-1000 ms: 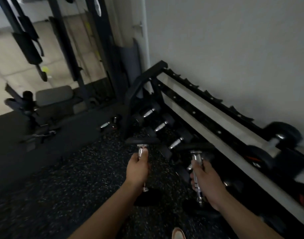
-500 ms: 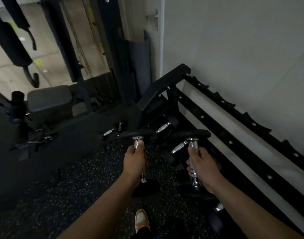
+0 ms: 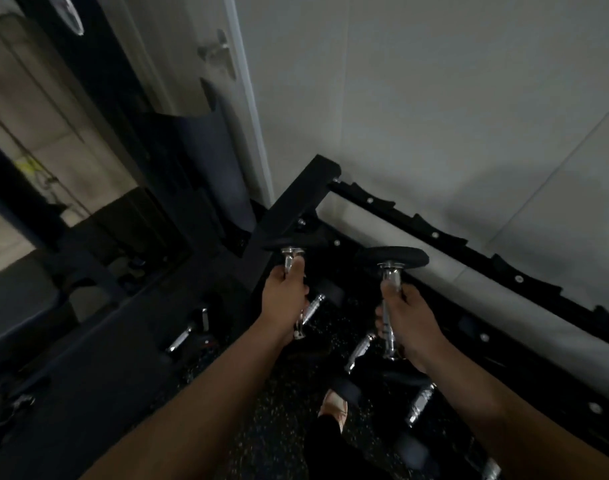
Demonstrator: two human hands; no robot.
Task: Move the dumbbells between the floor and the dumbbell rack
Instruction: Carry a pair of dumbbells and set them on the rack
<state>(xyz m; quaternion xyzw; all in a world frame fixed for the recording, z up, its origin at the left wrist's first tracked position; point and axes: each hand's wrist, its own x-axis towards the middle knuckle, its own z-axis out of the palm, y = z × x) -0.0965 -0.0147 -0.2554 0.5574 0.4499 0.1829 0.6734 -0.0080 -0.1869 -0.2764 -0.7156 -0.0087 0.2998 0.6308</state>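
The fingers of the left hand [image 3: 285,299] were wrapped tight round the chrome handle of the left dumbbell [image 3: 289,258], the thumb lying up along the bar toward its upper black plate. The fingers of the right hand [image 3: 408,323] were clamped the same way on the handle of the right dumbbell [image 3: 390,258], with the knurled bar showing above and below the fist. Both dumbbells were held nearly upright, one plate at the top and the other low and mostly hidden behind the wrists, clear of the floor and side by side with a gap between them. Both forearms reached in from the bottom edge of the view.

Just beyond the raised plates stood the end post of the black dumbbell rack [image 3: 292,209], its toothed upper rail [image 3: 469,244] running away to the right along the pale wall [image 3: 434,98]. That stretch of rail carried nothing. Beneath the hands, more dumbbells [image 3: 360,348] sat low with their chrome handles catching the light, whether on a bottom tier or on the ground could not be told. One further dumbbell [image 3: 185,336] lay to the left of the post on the speckled rubber floor [image 3: 272,420]. A shoe [image 3: 336,408] showed between the forearms.
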